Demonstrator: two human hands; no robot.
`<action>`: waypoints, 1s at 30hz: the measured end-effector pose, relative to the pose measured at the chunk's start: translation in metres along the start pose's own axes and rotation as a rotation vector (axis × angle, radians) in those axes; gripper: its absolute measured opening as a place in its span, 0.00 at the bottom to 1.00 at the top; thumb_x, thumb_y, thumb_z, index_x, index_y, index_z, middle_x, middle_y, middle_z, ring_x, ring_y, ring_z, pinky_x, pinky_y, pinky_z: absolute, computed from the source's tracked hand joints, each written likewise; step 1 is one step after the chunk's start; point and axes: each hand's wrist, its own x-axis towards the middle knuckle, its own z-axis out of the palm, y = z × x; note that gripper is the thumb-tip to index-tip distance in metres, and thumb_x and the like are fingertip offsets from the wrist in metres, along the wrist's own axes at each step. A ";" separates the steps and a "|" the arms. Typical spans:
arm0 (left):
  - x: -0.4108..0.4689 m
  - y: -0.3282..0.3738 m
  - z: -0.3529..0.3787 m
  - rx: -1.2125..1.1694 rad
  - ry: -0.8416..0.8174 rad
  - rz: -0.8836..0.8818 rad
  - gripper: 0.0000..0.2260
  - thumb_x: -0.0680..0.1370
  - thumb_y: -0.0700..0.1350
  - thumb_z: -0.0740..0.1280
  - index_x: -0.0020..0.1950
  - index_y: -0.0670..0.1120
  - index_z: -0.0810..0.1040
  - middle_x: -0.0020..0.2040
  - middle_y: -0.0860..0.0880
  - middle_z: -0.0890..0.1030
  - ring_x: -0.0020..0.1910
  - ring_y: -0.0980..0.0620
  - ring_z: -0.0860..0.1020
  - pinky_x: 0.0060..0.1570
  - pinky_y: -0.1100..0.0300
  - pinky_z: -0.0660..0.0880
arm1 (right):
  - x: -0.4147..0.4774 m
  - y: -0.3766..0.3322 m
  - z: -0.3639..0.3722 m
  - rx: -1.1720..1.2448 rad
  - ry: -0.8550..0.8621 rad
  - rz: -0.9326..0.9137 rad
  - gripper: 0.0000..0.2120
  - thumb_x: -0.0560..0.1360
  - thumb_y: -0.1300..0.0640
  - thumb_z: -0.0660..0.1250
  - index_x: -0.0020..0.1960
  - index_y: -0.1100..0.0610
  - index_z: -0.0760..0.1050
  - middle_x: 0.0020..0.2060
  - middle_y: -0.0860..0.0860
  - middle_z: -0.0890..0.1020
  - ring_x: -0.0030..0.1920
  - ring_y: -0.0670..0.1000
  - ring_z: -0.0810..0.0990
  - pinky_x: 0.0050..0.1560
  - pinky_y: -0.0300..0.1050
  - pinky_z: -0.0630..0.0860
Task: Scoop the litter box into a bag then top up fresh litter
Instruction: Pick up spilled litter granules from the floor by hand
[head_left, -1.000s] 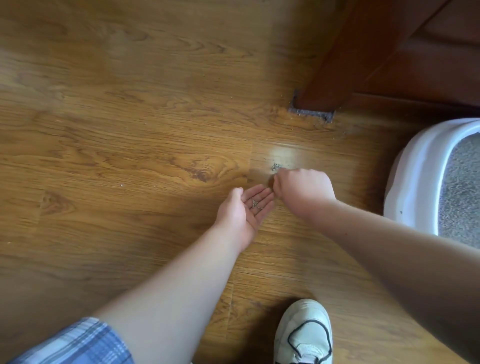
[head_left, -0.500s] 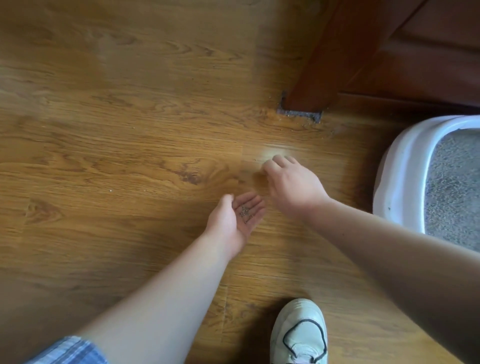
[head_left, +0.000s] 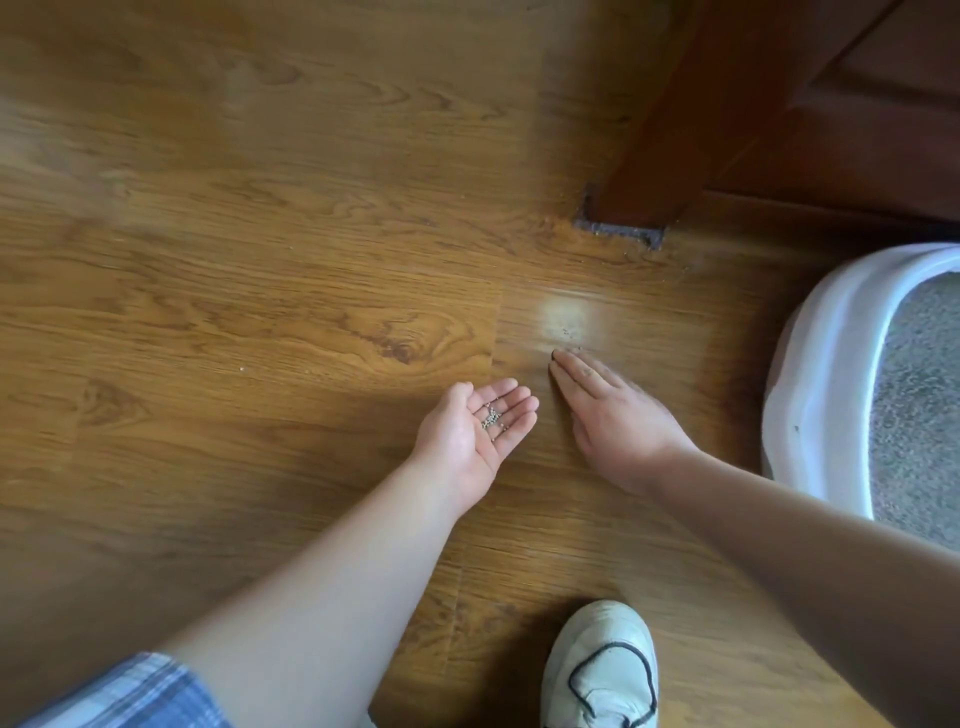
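Head view gives me the litter box (head_left: 810, 374) at the right edge, a white tub standing on the wooden floor (head_left: 260, 260). It is cut off by the frame, so I see only its near rim and part of the grey litter (head_left: 914, 395) inside. Left of it lies my right hand (head_left: 613, 415), palm down and flat on the boards with fingers straight, grasping nothing; motion blur smears its outer edge. A few stray granules (head_left: 569, 335) sit just beyond its fingertips. Just beside it, my left hand (head_left: 472, 431) is turned palm up, fingers relaxed, carrying a small heap of grains (head_left: 491, 417). Nearer me, a white shoe (head_left: 602, 670) is cropped at the bottom, and a dark wooden post (head_left: 670, 130) rises behind.
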 end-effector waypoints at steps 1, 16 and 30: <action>0.000 0.000 0.002 0.001 -0.006 -0.002 0.21 0.86 0.48 0.52 0.55 0.35 0.79 0.48 0.39 0.85 0.48 0.42 0.85 0.51 0.52 0.81 | -0.003 0.000 0.001 0.010 0.016 -0.007 0.30 0.78 0.62 0.60 0.79 0.57 0.60 0.79 0.49 0.60 0.79 0.49 0.57 0.75 0.47 0.63; 0.000 -0.007 0.004 0.053 -0.012 0.005 0.21 0.86 0.48 0.51 0.55 0.35 0.79 0.45 0.40 0.86 0.47 0.44 0.85 0.48 0.53 0.82 | 0.006 0.008 -0.037 -0.037 -0.091 0.414 0.21 0.76 0.31 0.59 0.49 0.49 0.65 0.41 0.46 0.73 0.41 0.52 0.74 0.37 0.48 0.74; 0.008 -0.008 0.003 0.053 -0.010 -0.004 0.21 0.86 0.47 0.50 0.52 0.36 0.79 0.42 0.40 0.86 0.43 0.44 0.85 0.43 0.53 0.84 | 0.038 -0.021 -0.023 -0.301 -0.069 0.249 0.15 0.85 0.47 0.50 0.58 0.53 0.72 0.47 0.51 0.83 0.45 0.56 0.82 0.35 0.45 0.66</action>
